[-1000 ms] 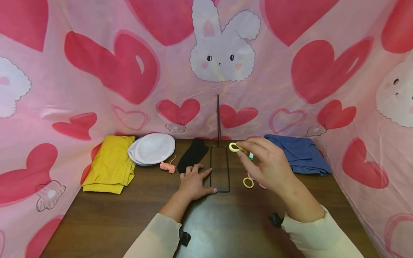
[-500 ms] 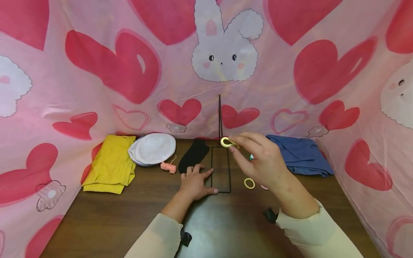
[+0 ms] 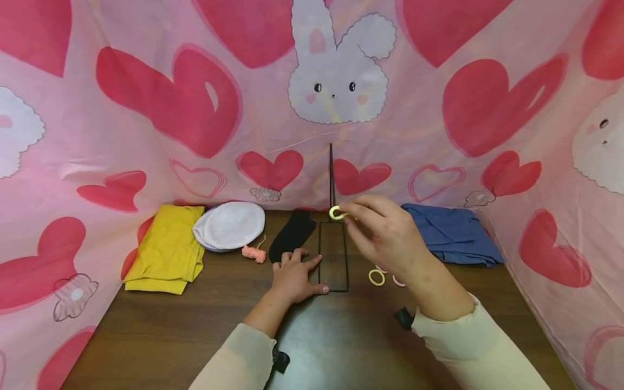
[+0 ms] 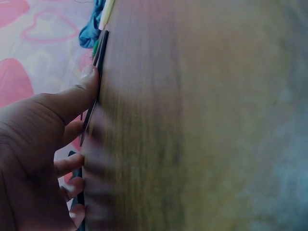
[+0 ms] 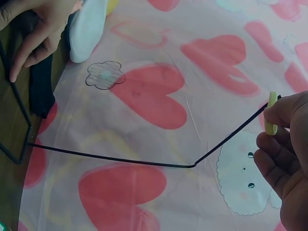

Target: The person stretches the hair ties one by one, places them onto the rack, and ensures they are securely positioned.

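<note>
Right wrist view: the right grip (image 3: 390,233) grasps a yellow ring (image 5: 272,100) between thumb and fingertips, with the ring edge-on to this camera. The rod (image 5: 194,165) of the black wire stand (image 3: 346,265) rises away from the desk (image 3: 180,330), bends, and runs toward the right grip, so its free end meets the ring. Whether that end passes through the hole or lies just behind the rim, I cannot tell.

The left grip (image 3: 294,279) is released rather than clenched: its fingers are spread, and the thumb and forefinger touch the near corner and side of the stand's base. A black sock (image 3: 291,235) lies just beyond the left grip. Below the right grip, near the base, are a loose yellow ring (image 3: 369,278) and pink rings (image 3: 397,283), partly hidden by the right forearm.

The step in hand looks like fitting the ring over the rod's end. To do it well, the right grip should pinch lightly at the rim, since a hard squeeze would probably narrow the opening, and turn the hole square to the wire. The left grip would do best to press the base firmly down, as a thin frame could tip if the ring snags.
</note>
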Available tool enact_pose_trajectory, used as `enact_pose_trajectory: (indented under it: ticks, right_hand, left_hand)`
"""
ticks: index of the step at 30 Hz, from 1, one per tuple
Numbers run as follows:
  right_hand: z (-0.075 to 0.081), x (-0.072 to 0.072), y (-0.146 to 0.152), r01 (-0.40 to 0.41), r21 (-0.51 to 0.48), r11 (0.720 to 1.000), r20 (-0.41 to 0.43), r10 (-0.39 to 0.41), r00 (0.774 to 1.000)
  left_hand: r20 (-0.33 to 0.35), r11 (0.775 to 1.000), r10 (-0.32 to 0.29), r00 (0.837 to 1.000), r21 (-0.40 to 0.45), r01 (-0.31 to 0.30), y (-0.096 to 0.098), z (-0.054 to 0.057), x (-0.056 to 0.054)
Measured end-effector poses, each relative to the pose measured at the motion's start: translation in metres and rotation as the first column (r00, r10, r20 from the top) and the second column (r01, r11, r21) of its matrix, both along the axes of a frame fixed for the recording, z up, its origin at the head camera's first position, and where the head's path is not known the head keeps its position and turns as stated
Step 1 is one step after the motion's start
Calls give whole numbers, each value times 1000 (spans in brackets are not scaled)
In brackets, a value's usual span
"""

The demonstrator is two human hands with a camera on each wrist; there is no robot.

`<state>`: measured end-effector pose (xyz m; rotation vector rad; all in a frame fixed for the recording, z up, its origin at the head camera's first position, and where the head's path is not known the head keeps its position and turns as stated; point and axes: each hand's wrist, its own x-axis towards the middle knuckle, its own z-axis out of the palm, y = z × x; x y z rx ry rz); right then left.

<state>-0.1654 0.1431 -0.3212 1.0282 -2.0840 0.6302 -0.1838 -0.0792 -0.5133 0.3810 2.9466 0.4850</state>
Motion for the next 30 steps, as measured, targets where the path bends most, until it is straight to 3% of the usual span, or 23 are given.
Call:
enact_pose_trajectory:
  ticks: [10, 24, 30]
  right_hand:
    - [-7, -27, -1, 13, 1, 1000, -43, -13, 999]
    - [-18, -89, -9, 56, -119, 991, 10, -55, 998]
    - [-21, -111, -13, 112, -176, 978, 56, -103, 993]
  left_hand:
    - [7, 1000, 9, 1000, -8, -9, 1, 3, 0]
    - [19, 1000, 6, 1000, -19, -6, 2, 2, 3]
    - [23, 1000, 9, 1000, -4, -8, 2, 5, 2]
